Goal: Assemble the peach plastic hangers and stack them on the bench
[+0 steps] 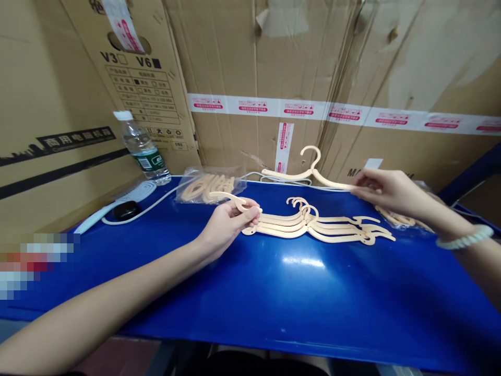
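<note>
My right hand [378, 190] pinches one end of a beige clothes hanger [291, 176]. That hanger is raised above the table, its hook up and its other arm reaching left. My left hand [230, 222] closes thumb and fingers on a curved beige hanger piece [227, 196] whose free end points left. Whether this piece joins the stack beside it is hidden by my fingers. Several beige hangers [287, 233] lie nested in a row on the blue table [242, 297], hooks toward the back, just right of my left hand.
A clear plastic bag [211, 185] of beige hanger parts lies at the back left; another bag [405, 218] is partly behind my right arm. A water bottle [144, 151], a light-blue brush-like object [117, 204] and a black object [126, 210] stand left. Cardboard [242, 57] walls the back.
</note>
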The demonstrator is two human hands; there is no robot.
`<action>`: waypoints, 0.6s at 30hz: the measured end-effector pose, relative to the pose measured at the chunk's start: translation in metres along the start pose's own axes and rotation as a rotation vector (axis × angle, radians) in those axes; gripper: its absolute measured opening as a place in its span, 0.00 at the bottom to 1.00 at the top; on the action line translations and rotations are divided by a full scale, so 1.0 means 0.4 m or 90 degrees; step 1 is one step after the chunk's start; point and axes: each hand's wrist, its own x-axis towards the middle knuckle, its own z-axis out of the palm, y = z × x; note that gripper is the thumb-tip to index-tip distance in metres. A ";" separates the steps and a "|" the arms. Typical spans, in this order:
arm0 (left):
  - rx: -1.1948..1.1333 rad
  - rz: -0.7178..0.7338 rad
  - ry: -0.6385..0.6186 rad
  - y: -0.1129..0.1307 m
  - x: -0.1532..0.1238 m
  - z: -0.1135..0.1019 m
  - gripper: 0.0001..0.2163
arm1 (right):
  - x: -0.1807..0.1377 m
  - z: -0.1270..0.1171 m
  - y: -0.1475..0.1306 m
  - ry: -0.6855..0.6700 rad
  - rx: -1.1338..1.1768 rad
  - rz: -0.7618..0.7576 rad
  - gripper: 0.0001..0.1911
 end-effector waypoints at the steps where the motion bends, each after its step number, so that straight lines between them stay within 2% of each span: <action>1: -0.017 0.005 0.008 0.001 0.001 0.001 0.16 | -0.029 0.009 -0.005 0.017 0.030 -0.004 0.16; 4: -0.071 0.012 0.013 -0.003 0.007 0.000 0.16 | -0.105 0.066 -0.007 0.061 0.143 -0.032 0.15; 8: -0.114 -0.010 -0.005 -0.020 0.018 -0.006 0.17 | -0.152 0.131 -0.003 0.095 0.155 -0.086 0.08; 11: -0.142 -0.041 -0.018 -0.033 0.017 -0.006 0.17 | -0.162 0.143 -0.006 0.112 0.166 -0.114 0.05; 18: -0.183 -0.171 -0.052 -0.035 -0.009 0.009 0.13 | -0.176 0.153 -0.006 0.113 0.201 -0.164 0.05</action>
